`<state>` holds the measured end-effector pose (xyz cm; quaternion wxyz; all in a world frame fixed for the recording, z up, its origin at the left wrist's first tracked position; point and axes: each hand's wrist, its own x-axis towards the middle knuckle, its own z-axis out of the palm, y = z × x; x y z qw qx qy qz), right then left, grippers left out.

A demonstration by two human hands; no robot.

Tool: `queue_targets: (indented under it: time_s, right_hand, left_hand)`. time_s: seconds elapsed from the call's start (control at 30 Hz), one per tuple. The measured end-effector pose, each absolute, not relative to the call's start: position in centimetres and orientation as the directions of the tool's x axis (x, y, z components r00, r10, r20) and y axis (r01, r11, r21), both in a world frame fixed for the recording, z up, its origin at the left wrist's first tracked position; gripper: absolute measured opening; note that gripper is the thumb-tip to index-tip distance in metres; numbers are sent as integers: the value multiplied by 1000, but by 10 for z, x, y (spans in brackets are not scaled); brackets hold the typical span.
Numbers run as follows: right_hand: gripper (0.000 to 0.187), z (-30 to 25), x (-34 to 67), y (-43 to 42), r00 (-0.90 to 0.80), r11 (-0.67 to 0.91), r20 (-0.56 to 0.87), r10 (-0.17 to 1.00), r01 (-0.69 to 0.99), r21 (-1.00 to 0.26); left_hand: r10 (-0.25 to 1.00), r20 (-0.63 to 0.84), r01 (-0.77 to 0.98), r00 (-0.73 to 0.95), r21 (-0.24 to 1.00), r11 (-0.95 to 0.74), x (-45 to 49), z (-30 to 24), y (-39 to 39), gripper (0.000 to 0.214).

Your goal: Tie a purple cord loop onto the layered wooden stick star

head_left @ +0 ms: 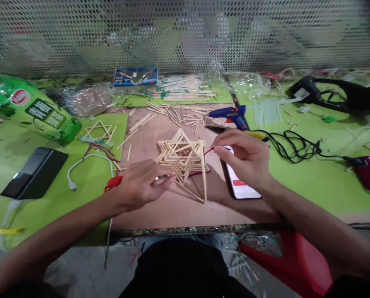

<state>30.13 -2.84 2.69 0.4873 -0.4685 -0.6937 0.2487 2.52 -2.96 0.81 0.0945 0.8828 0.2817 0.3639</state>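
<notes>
A layered star-shaped frame of thin wooden sticks [185, 155] stands on the brown board [234, 213]. At its near left edge is my left hand [144, 182], closed around a red-handled tool with a metal tip [113, 183]; the hand hides most of the tool, so its exact kind is unclear. To the right of the frame, my right hand [245, 155] pinches a purple string [208, 150] that runs to the sticks. More purple string lies along the frame's near right side. Beneath my right hand is a phone [242, 186] with its screen lit.
Loose sticks [141, 124] and a blue glue gun [230, 116] lie beyond the frame. Glue sticks [268, 111] and a black cable [288, 145] are at right. A green tea bottle [32, 107], a power bank [36, 171] and a flat stick star [99, 130] lie left.
</notes>
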Motion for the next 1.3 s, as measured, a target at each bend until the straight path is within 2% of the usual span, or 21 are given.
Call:
queue_targets:
  time_s: [0.07, 0.17, 0.27, 0.37, 0.47, 0.57, 0.63, 0.7, 0.83, 0.97, 1.1, 1.3]
  right_hand:
    - [8, 31, 295, -28, -104, 394, 388, 916, 421, -817]
    - [11, 36, 285, -26, -166, 375, 340, 926, 511, -774]
    - [12, 39, 280, -23, -214, 414, 360, 908, 585, -697]
    - [14, 38, 281, -20, -267, 494, 433, 861, 639, -589]
    - [13, 32, 284, -17, -343, 617, 576, 742, 686, -386]
    - [10, 25, 287, -14, -392, 710, 731, 559, 682, -177]
    - [10, 22, 289, -12, -420, 740, 778, 467, 667, -84]
    - [11, 22, 291, -12, -441, 751, 790, 426, 659, -38]
    - [12, 22, 295, -13, -458, 740, 784, 420, 673, -3]
    - [13, 17, 296, -12, -515, 769, 760, 398, 639, 30]
    - [12, 14, 292, -12, -451, 762, 785, 425, 646, -42]
    - [10, 21, 289, -14, -410, 764, 759, 506, 621, -174]
  left_hand:
    - [627, 549, 447, 553, 440, -779, 25, 6, -24, 13]
    - [651, 486, 508, 583, 407, -759, 27, 4, -20, 10]
    - [598, 505, 548, 622, 265, -793, 28, 2, -18, 9]
    - [490, 516, 536, 703, 69, -841, 28, 2, -13, 11]
    - [420, 515, 521, 747, -61, -851, 28, 4, -9, 14]
    - [400, 523, 521, 753, -104, -847, 31, 5, -7, 17]
    - [369, 511, 503, 777, -151, -851, 32, 6, -7, 19]
    - [340, 501, 487, 796, -197, -851, 35, 7, -7, 18]
    - [348, 510, 513, 787, -228, -827, 41, 10, -7, 15]
    - [418, 470, 579, 777, -274, -768, 47, 13, -7, 14]
    - [508, 357, 607, 784, -273, -746, 50, 15, -10, 20]
    - [693, 189, 718, 696, -167, -675, 58, 16, -17, 33]
